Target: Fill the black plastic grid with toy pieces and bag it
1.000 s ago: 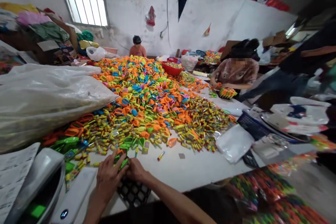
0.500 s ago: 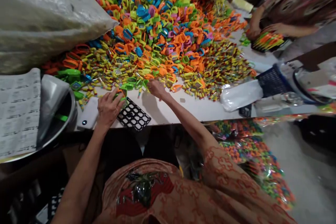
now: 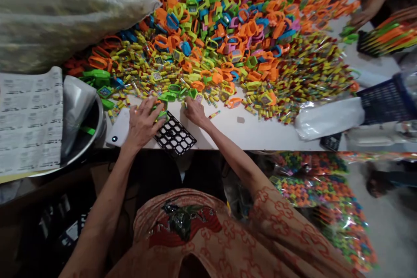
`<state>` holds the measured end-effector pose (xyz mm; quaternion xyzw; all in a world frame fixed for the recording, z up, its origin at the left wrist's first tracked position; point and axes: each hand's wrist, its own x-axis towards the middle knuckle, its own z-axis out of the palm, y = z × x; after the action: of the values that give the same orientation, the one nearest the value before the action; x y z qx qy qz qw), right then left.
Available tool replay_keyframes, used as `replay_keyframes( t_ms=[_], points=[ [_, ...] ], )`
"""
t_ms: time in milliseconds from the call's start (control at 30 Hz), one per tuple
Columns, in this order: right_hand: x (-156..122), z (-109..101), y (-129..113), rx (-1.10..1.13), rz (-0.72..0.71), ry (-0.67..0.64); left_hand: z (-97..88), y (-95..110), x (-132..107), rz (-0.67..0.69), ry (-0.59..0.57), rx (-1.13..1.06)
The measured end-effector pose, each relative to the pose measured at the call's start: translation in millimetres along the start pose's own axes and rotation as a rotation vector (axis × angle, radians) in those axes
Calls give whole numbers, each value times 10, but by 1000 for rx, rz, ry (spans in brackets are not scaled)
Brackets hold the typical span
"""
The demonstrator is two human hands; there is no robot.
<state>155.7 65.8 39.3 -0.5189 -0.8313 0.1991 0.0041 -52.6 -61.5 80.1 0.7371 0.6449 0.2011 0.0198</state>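
Note:
My left hand [image 3: 142, 122] rests at the table's near edge, fingers curled over a green plastic piece [image 3: 162, 115] at the top corner of a black grid tray [image 3: 175, 137]. My right hand [image 3: 194, 111] reaches just past the tray into the edge of a big heap of orange, green and blue plastic rings [image 3: 224, 17] and small yellow pieces [image 3: 293, 82]. Its fingers are bent on a small piece I cannot make out. A white phone-like block [image 3: 119, 128] lies under my left wrist.
A large grey plastic sack [image 3: 65, 8] lies at the left, a printed sheet [image 3: 29, 117] and a metal bowl [image 3: 93, 139] below it. A white bag [image 3: 329, 117] and a blue basket [image 3: 384, 102] sit to the right. Another person's hand [image 3: 361, 17] works at a tray far right.
The view has tilted further down and shifted. My right hand drew back slightly toward the tray's edge; my left hand stays on the green piece at the tray.

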Motion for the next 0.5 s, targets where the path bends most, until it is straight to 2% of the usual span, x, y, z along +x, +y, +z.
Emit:
replay_keyframes(
  t_ms=[67, 167, 233, 333, 400, 500],
  points=[
    [-80, 12, 71, 29, 14, 16, 33, 21, 10, 11, -31, 13],
    [-184, 54, 61, 136, -45, 74, 76, 53, 10, -3, -2, 39],
    [-209, 102, -53, 290, -168, 57, 88, 65, 5, 3, 7, 51],
    [-184, 195, -323, 451, -353, -89, 81, 60, 2, 25, -3, 51],
    [-156, 263, -498, 430, -380, -148, 69, 44, 9, 35, -3, 46],
    [-149, 359, -674, 333, -362, -122, 59, 15, 37, 51, 0, 37]
  ],
)
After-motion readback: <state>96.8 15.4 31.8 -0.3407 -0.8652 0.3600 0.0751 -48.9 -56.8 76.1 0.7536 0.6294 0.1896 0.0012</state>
